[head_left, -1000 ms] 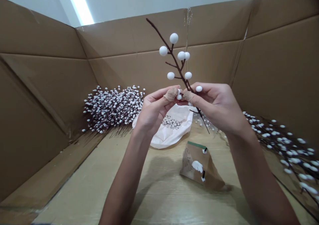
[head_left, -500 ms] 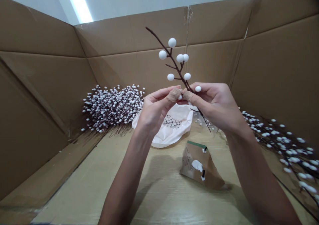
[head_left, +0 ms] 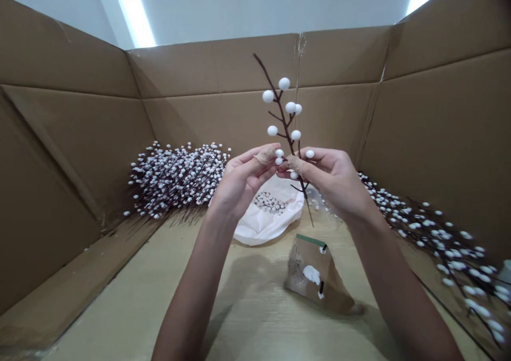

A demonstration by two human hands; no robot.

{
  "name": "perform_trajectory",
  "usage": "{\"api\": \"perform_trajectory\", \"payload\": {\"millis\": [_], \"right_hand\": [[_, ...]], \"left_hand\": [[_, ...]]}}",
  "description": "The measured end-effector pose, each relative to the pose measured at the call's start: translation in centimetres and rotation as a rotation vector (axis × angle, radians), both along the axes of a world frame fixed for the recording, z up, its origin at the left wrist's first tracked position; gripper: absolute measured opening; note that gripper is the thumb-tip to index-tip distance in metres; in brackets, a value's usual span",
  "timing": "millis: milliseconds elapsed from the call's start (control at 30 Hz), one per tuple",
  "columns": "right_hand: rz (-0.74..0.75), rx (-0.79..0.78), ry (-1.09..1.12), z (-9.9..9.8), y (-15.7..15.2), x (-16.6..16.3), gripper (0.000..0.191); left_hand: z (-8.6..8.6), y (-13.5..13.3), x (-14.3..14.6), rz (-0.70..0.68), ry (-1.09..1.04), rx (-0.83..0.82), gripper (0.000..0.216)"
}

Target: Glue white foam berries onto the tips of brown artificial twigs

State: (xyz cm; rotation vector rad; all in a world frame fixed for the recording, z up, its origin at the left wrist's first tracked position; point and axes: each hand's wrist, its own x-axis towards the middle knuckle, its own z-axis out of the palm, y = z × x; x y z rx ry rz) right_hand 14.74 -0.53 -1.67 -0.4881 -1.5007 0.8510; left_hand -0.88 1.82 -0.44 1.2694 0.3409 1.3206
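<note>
My right hand pinches a dark brown artificial berry branch between its thumb and fingers, holding it nearly upright. White round berries sit on several of its twigs, and some twig tips are bare. My left hand is just left of the stem. Its fingers are half curled and partly apart, with the fingertips right beside two white berries on a short side twig. Both berries show whole; light contact is hard to judge. Both thumbs wear tan tape. The right fingers hide part of the stem.
A white plastic bag with loose white berries lies behind my hands. A folded cardboard stand with white glue smears is nearer. Bundles of berry branches lie left and right. Cardboard walls surround the table.
The branch has tilted more upright and sits lower in view. My left fingertips have drawn slightly left off the stem, so two white berries now show between my hands.
</note>
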Motion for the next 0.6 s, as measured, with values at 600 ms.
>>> {"api": "perform_trajectory", "payload": {"millis": [600], "right_hand": [[-0.031,-0.144,0.309,0.5,1.0,1.2,0.016]], "left_hand": [[-1.5,0.8,0.6,-0.175,0.87,0.274,0.025]]}}
